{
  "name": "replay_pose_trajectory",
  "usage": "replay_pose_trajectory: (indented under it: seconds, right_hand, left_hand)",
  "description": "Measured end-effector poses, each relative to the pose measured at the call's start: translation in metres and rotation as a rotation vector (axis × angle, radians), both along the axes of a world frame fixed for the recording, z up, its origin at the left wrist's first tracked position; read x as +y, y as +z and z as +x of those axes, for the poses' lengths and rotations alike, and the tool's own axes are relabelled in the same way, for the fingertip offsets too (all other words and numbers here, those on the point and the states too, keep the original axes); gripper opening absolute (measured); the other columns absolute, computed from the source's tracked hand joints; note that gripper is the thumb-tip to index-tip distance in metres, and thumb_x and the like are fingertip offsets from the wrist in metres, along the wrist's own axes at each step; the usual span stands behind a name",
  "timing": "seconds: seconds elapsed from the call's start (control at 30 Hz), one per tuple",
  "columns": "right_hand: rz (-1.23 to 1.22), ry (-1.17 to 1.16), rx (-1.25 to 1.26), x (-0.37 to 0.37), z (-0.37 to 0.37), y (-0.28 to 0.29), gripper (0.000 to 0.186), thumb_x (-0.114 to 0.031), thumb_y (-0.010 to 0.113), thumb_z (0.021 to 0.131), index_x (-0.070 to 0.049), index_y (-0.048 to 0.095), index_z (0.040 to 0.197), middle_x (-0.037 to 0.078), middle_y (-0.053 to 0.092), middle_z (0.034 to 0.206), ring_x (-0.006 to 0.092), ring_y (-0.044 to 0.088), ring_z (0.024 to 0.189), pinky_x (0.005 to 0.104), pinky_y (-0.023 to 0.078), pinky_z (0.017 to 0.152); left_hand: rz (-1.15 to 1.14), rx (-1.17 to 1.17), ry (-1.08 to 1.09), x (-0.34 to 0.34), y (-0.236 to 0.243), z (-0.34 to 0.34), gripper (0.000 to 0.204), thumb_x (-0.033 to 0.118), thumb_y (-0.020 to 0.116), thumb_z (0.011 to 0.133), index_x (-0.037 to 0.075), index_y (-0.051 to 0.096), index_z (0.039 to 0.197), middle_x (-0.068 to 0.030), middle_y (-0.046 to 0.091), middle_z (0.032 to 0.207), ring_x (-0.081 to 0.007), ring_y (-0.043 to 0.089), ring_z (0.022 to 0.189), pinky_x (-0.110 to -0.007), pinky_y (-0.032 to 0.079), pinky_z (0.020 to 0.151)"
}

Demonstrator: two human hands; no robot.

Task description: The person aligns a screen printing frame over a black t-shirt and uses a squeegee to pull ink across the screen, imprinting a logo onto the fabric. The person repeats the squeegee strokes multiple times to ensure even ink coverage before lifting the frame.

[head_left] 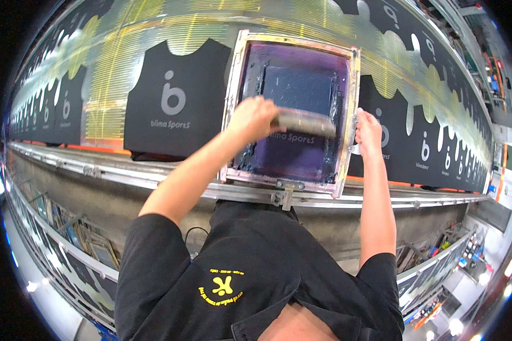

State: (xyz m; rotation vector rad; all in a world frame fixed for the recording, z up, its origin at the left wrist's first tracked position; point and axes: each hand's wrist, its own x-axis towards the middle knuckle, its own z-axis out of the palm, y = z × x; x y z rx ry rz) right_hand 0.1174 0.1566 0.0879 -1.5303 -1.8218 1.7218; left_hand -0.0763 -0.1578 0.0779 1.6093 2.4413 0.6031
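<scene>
Left hand (255, 118) gripping squeegee (305, 122); right hand (368, 129) clasping screen frame (345, 165). Risk: frame slipping, smearing print on black garment (176, 108).

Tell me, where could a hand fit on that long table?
Bare yellowish table shows between the black shirt pieces left of the screen frame. The frame itself is crowded: the left hand holds the squeegee, and the right hand grips its edge.

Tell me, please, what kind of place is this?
Probably a screen-printing workshop for clothing. The left hand draws a squeegee across a framed printing screen, the right hand steadies the frame, and black garment pieces lie along a long table.
</scene>
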Motion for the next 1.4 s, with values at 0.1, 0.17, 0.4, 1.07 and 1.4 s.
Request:
replay_pose_trajectory:
  seconds: [0.1,0.17,0.4,1.07,1.4]
  right_hand:
    - [-0.036,-0.016,0.052,-0.002,-0.004,0.006,0.046,-0.042,0.079,0.104,-0.002,0.069,0.125,-0.007,0.049,0.074,0.0018,0.040,0.052,0.0226,0.030,0.043]
    - [-0.024,-0.029,0.098,-0.006,-0.004,0.004,0.049,-0.046,0.080,0.102,-0.003,0.071,0.124,-0.008,0.048,0.072,0.0022,0.039,0.051,0.0226,0.029,0.044]
    - [0.176,-0.103,0.258,-0.064,-0.025,0.008,0.041,-0.032,0.075,0.108,0.005,0.073,0.126,0.005,0.075,0.105,0.0109,0.066,0.089,0.0282,0.055,0.081]
    - [0.453,0.027,-0.004,-0.348,-0.206,-0.098,0.041,-0.043,0.075,0.102,-0.009,0.074,0.125,0.016,0.080,0.110,0.0292,0.077,0.101,0.0407,0.058,0.092]
    - [0.303,-0.004,-0.020,-0.344,-0.210,-0.094,0.049,-0.051,0.071,0.106,-0.006,0.075,0.125,0.012,0.078,0.096,0.0203,0.072,0.087,0.0366,0.056,0.083]
  left_hand:
    - [0.048,0.077,0.000,-0.068,-0.014,0.086,0.058,0.047,0.093,0.074,0.013,0.074,0.117,-0.0038,0.073,0.116,-0.0271,0.071,0.107,-0.044,0.057,0.090]
    - [0.057,0.038,-0.001,-0.098,-0.016,0.120,0.066,0.041,0.095,0.070,0.013,0.072,0.126,-0.0027,0.073,0.121,-0.0244,0.068,0.116,-0.040,0.054,0.097]
    - [0.064,-0.117,0.025,-0.141,0.022,0.094,0.058,0.020,0.088,0.078,0.009,0.070,0.132,-0.0091,0.069,0.138,-0.0319,0.064,0.130,-0.048,0.050,0.111]
    - [-0.110,0.027,-0.330,-0.328,0.044,-0.184,0.043,0.000,0.072,0.081,0.014,0.083,0.120,-0.0025,0.081,0.127,-0.0226,0.068,0.130,-0.045,0.042,0.121]
    - [-0.155,0.246,-0.960,-0.131,0.010,-0.208,0.019,0.006,0.074,0.079,0.020,0.080,0.090,0.0064,0.077,0.099,-0.0195,0.068,0.114,-0.043,0.043,0.117]
